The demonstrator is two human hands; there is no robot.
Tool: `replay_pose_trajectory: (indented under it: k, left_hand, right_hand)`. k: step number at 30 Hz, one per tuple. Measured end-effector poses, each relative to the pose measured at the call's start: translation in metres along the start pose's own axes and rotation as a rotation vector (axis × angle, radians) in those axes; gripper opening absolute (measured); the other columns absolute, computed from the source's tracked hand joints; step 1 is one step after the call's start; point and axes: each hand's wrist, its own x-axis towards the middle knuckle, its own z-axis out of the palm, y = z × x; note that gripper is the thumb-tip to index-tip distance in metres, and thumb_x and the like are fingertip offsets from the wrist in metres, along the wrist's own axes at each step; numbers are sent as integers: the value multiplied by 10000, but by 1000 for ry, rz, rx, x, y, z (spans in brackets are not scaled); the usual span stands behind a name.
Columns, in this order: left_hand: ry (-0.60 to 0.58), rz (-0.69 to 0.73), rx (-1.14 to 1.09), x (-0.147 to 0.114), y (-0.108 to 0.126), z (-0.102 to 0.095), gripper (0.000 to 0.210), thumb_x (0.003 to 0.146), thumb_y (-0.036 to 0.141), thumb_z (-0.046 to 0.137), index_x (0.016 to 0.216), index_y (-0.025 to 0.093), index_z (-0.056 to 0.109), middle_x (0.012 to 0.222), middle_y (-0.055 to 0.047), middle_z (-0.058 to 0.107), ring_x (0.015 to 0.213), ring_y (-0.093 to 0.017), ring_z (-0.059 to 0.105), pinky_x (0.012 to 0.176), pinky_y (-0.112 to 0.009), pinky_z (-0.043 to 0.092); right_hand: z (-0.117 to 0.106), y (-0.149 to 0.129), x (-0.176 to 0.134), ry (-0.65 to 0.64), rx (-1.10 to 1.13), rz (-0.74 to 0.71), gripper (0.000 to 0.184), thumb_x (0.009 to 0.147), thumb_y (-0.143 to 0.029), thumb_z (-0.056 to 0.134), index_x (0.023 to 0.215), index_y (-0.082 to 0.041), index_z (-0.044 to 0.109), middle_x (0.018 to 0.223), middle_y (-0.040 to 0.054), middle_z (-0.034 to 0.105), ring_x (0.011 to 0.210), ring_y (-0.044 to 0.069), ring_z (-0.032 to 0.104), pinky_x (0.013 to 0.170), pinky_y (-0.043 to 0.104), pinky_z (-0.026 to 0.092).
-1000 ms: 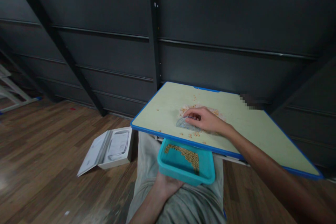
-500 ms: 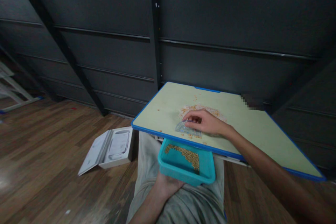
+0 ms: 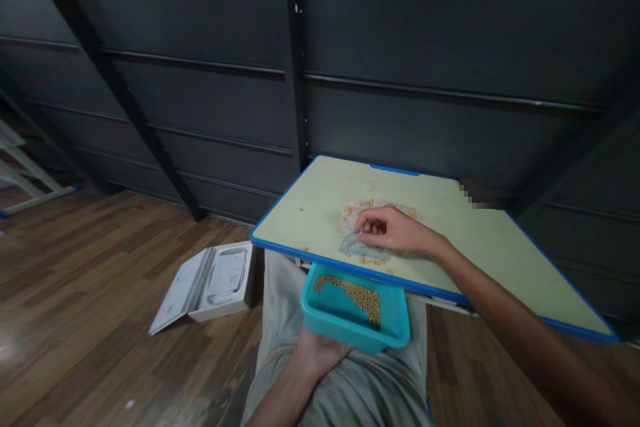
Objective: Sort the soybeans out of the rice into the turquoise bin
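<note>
My right hand (image 3: 397,230) pinches a clear protractor (image 3: 366,251) that lies against the pale tabletop (image 3: 490,247). Small tan beads or beans (image 3: 367,205) lie scattered beyond the hand, on what looks like a pinkish patch, and a few more lie between the protractor and the table's blue near edge. Below that edge my left hand (image 3: 320,352) holds a turquoise tray (image 3: 345,331) from underneath; most of its fingers are hidden by the tray. A band of similar round, golden beads (image 3: 367,300) sits inside, running diagonally from back left to front right.
An open white box (image 3: 220,312) stands on the wooden floor (image 3: 100,280) to the left. Dark wall panels (image 3: 225,107) rise close behind the table. A white metal frame (image 3: 30,180) is at the far left. A pixelated dark patch covers the table's far right corner.
My right hand has slid the protractor slightly to the right along the tabletop. My left hand and the tray have stayed in place.
</note>
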Motion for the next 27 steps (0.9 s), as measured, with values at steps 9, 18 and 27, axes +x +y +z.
replay_pose_trajectory:
  k: [9,18,27]
  left_hand:
    - [2,-6,-28,4,-1,0,561,1016,558,891,1505,285,867,1644,-119,846,1743,-493,596,1451,-725,487]
    - [-13,-1,-16,2,0,6,640,953,535,967,1515,257,841,1592,-143,874,1729,-478,617,1453,-737,481]
    - [35,-22,30,2,-2,-12,640,904,635,1001,1392,234,898,1491,-156,919,1720,-473,626,1461,-688,478]
  right_hand:
    - [-5,-1,-5,-164,131,70,273,963,-472,935,1000,-240,795,739,1,789,673,187,720,661,318,523]
    - [-2,2,-2,-165,160,118,395,938,-576,980,1001,-233,796,728,7,789,668,189,700,670,319,501]
    - [-8,3,1,40,-136,54,82,1019,-297,806,1049,-223,823,781,-7,723,702,181,624,699,324,463]
